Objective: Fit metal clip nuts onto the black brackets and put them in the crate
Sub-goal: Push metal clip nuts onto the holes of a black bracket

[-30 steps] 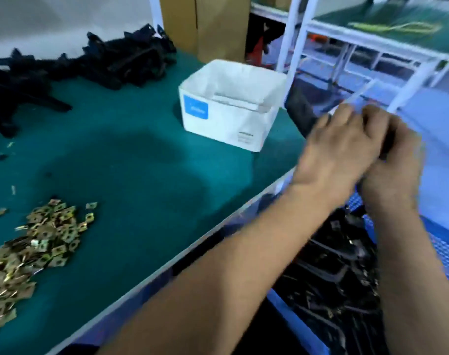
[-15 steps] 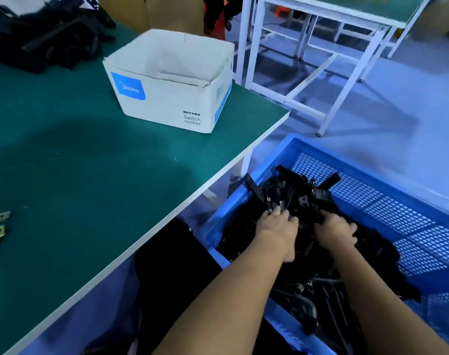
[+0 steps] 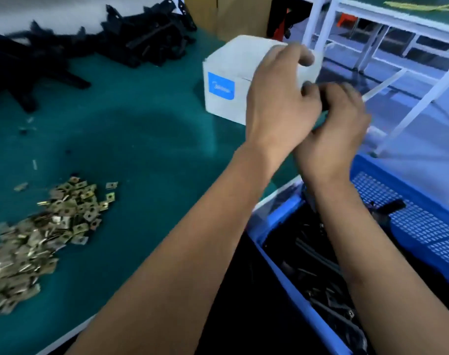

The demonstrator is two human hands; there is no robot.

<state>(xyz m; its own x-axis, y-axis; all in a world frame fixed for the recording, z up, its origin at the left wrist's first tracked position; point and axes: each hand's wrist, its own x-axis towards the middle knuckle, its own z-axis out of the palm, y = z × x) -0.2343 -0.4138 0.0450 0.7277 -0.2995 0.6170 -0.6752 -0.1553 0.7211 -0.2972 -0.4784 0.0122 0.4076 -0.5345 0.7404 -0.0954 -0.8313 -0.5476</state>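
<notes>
Both my hands are raised close together over the table's right edge, in front of a white box. My left hand [image 3: 277, 98] has loosely curled fingers, with nothing visible between fingertip and thumb. My right hand [image 3: 338, 129] sits just right of it with curled fingers. A dark patch shows at its fingertips, too blurred to name. Black brackets [image 3: 318, 267] fill the blue crate [image 3: 423, 226] below my forearms. A heap of brass-coloured clip nuts [image 3: 39, 234] lies on the green table at the left. More black brackets [image 3: 131, 44] are piled at the back.
A white cardboard box [image 3: 226, 85] with a blue label stands near the green table's [image 3: 141, 139] right edge. Brown cartons [image 3: 231, 14] stand behind it. White table frames [image 3: 410, 47] stand on the floor to the right.
Half a second ago both hands were down in the blue crate among the brackets. They have since risen together to the table edge, and the view has swung back left to the clip nuts.
</notes>
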